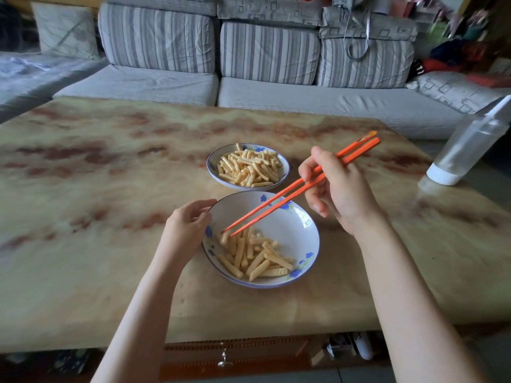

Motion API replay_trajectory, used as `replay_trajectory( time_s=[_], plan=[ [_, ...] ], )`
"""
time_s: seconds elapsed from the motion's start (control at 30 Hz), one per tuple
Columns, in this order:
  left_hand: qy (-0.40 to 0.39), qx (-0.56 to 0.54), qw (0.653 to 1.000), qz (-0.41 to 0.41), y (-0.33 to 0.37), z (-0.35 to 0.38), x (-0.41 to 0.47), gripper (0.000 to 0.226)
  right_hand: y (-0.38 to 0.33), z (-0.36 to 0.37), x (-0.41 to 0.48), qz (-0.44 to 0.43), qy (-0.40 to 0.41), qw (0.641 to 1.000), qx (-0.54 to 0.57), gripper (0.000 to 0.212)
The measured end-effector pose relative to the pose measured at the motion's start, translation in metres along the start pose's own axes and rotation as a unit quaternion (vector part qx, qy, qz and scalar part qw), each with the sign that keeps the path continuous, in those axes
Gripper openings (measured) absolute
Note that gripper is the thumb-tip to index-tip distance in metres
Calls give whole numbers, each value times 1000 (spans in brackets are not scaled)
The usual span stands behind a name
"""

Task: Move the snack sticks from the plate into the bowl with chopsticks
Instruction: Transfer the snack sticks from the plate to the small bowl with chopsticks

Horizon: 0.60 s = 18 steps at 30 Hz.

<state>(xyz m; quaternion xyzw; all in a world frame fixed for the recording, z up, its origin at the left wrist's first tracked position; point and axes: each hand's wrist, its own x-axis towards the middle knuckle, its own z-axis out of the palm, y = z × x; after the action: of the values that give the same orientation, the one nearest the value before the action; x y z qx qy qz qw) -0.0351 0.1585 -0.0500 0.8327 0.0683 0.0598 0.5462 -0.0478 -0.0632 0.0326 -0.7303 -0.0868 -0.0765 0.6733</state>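
A white bowl with blue flowers sits near the table's front and holds several ridged yellow snack sticks. Behind it a smaller blue-flowered plate is heaped with more snack sticks. My right hand grips a pair of orange chopsticks; their tips reach down into the bowl's left side, right above a stick, slightly apart. My left hand holds the bowl's left rim with thumb and fingers curled on it.
The dishes stand on a marbled beige table. A clear plastic bottle with a white base stands at the table's right edge. A grey striped sofa runs behind the table.
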Motion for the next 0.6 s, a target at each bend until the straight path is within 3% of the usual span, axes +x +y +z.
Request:
replay_trajectory(
  time_s=[0.2, 0.33, 0.6],
  plan=[
    [-3, -9, 1000, 0, 1, -1, -2, 36, 4, -8, 8, -37, 139, 986, 82, 47],
    [-4, -11, 1000, -1, 1, -1, -2, 36, 7, -4, 16, -40, 241, 967, 69, 44],
    [-3, -7, 1000, -2, 2, 0, -1, 35, 22, 24, 47, -44, 277, 956, 89, 47]
  ],
)
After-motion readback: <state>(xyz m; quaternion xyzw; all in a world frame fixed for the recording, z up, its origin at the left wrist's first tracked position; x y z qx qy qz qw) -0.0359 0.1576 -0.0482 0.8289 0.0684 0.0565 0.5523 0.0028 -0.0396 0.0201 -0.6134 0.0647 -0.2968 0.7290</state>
